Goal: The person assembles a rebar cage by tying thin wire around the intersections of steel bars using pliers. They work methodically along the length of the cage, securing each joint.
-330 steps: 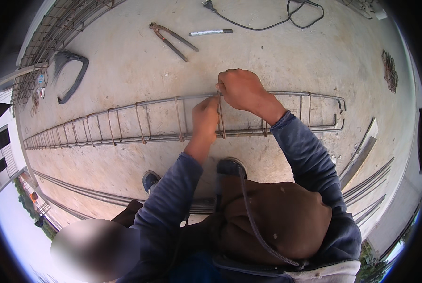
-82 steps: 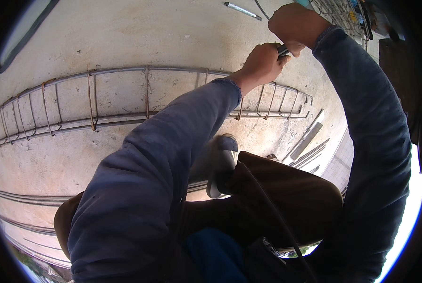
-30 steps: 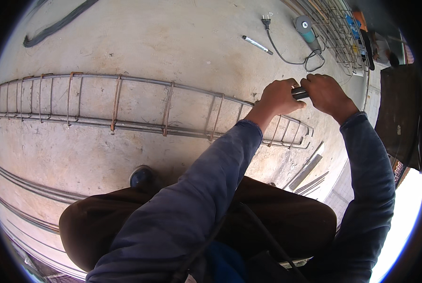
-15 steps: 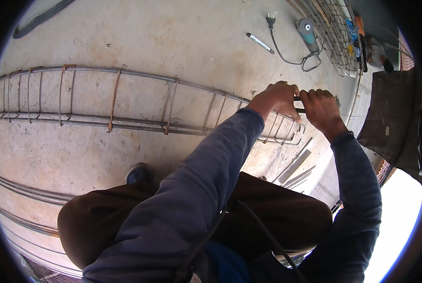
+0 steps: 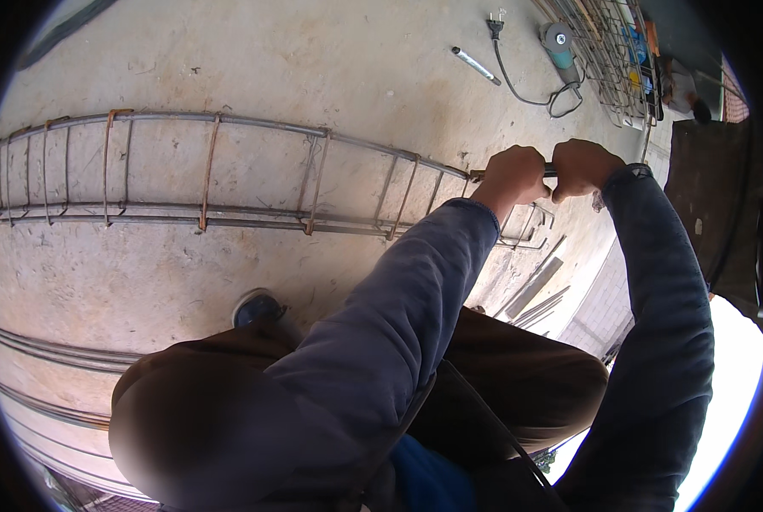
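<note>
My left hand [image 5: 516,173] is closed round a dark bar-like tool [image 5: 551,170] over the right end of a long rebar cage [image 5: 266,213]. The tool's narrow tip shows left of that fist, close to the cage's upper bar. On the tool's other end my right hand [image 5: 584,166] is closed, a short gap from the left. Both fists hide most of the tool, so its exact kind does not show. Something thin and greyish [image 5: 599,202] sticks out below my right hand; it is too small to name.
An angle grinder [image 5: 560,47] with its cord and plug lies beyond the hands, beside a silver marker-like tube [image 5: 475,66]. Stacked mesh cages [image 5: 603,51] stand far right. Steel bars [image 5: 53,346] lie at lower left, flat strips [image 5: 530,290] near my right knee.
My left hand, partly spread before, has closed round the tool. My right hand has moved slightly up and turned over the tool. The view has shifted a little.
</note>
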### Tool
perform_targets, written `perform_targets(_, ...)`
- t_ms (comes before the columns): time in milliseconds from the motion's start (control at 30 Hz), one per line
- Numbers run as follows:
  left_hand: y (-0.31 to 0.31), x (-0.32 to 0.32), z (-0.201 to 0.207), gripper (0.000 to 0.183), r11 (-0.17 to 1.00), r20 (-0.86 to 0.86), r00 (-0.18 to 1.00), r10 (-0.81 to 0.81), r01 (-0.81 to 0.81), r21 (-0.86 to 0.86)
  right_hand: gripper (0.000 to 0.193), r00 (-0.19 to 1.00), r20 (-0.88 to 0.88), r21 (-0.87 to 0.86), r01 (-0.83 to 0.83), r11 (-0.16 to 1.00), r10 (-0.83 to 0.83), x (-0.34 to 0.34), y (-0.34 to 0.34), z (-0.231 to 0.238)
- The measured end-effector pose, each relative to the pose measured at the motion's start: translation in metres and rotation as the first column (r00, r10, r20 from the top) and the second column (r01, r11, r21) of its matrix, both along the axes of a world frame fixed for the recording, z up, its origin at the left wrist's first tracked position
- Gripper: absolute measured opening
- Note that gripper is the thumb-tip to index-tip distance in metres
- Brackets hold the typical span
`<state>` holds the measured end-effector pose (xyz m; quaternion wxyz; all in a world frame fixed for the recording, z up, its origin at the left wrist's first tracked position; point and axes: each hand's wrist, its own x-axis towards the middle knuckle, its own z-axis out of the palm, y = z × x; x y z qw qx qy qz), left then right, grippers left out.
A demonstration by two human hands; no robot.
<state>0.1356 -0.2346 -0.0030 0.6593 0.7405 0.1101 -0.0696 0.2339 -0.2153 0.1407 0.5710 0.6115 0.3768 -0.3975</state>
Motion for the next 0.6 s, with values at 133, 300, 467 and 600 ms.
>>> perform_targets(133,-0.018,-0.002,0.002,0.025,0.987,0.05,0.988,0.148,-0.15,0.051,0.018,0.981,0.181,0.235,-0.114,0.965,0.072,-0.014,-0.035,0.003)
perform_targets(300,-0.043,-0.016,0.0,0.012,0.97,0.17,0.983,0.064,-0.101,0.222,0.027,0.958,0.16,0.292,0.184,0.938,-0.237,-0.031,-0.089,0.004)
perform_targets(467,-0.054,-0.076,0.039,0.046,0.908,0.413,0.9,-0.141,-0.049,0.416,0.042,0.561,-0.065,0.468,0.748,0.471,-0.825,-0.073,-0.219,-0.002)
perform_targets(600,-0.058,-0.089,0.091,0.036,0.947,0.693,0.721,0.005,-0.226,0.228,0.056,0.921,-0.253,0.907,0.332,0.26,-0.295,-0.094,-0.317,-0.026)
